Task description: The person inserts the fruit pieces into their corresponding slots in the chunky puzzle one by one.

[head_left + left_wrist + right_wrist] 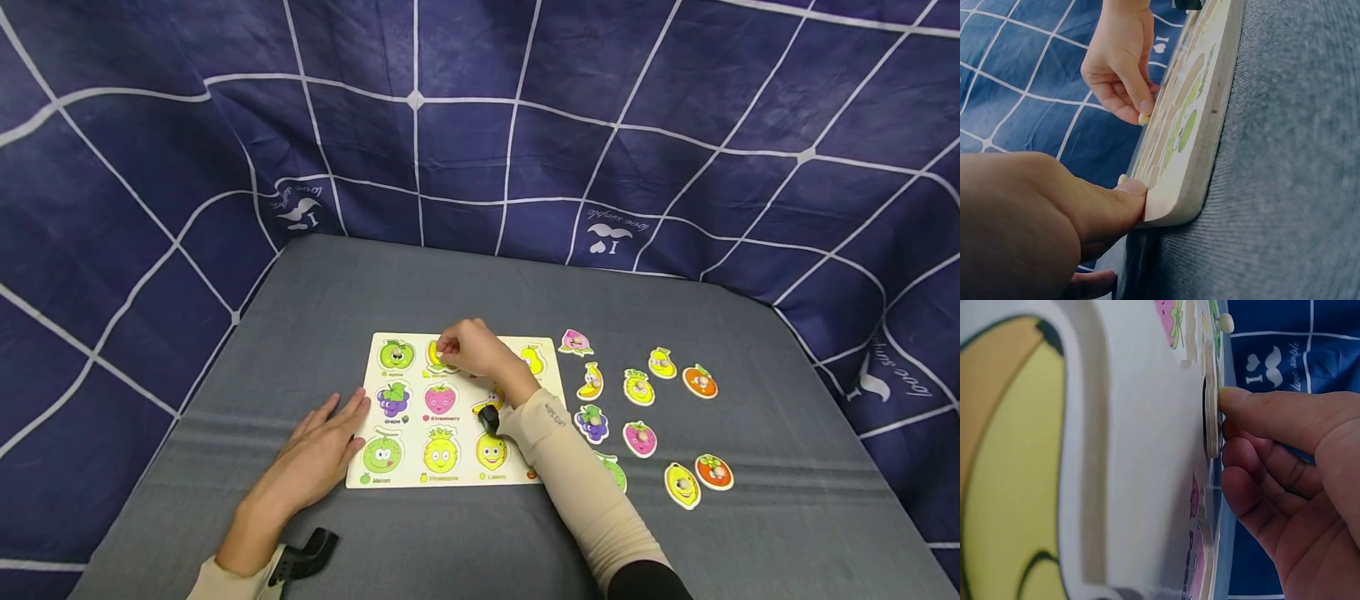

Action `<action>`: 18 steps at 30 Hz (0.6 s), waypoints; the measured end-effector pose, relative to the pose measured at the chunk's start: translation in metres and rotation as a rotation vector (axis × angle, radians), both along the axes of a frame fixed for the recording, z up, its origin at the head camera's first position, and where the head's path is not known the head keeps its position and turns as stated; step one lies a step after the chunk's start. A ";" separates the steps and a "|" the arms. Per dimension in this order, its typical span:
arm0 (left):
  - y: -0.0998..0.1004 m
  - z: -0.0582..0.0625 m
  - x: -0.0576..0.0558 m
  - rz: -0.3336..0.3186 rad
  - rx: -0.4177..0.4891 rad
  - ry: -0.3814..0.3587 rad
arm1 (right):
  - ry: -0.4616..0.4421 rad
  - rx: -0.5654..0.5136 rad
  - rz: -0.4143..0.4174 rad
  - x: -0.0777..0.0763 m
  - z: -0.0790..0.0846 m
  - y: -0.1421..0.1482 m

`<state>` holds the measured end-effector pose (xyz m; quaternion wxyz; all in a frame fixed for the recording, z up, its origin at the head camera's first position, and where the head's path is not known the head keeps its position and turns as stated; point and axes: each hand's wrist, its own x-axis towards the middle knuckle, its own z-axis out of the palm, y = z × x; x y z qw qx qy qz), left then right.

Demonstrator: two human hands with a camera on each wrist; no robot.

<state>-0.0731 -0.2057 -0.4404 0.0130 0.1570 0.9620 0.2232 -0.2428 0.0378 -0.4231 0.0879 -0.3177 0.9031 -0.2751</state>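
A pale wooden puzzle board [468, 421] with printed fruit pictures lies on the grey cloth. In the head view my right hand [476, 350] is over its top row, pinching a yellow fruit puzzle piece [433, 357] at the second place. The right wrist view shows thumb and fingertips on that piece's knob, the piece's layered edge [1211, 415] at the board surface; whether it sits fully in its recess I cannot tell. My left hand [322, 450] rests at the board's left edge, fingers extended and touching it. A green apple piece [396, 355] is at the top left.
Loose knobbed fruit pieces lie right of the board, among them a peach [575, 342], a banana [591, 381], grapes [592, 423], a strawberry [640, 439] and a lemon [682, 486]. My right forearm partly covers a melon piece [613, 472]. A blue gridded curtain [480, 150] surrounds the table.
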 end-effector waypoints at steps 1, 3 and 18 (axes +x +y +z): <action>0.000 0.000 0.000 0.000 0.001 0.001 | 0.001 0.002 0.002 0.000 0.000 0.000; 0.000 0.000 0.000 0.000 0.003 0.001 | -0.001 0.008 0.003 0.000 0.000 -0.001; 0.001 0.001 0.000 -0.003 -0.008 -0.001 | -0.028 0.044 -0.035 0.003 0.000 -0.004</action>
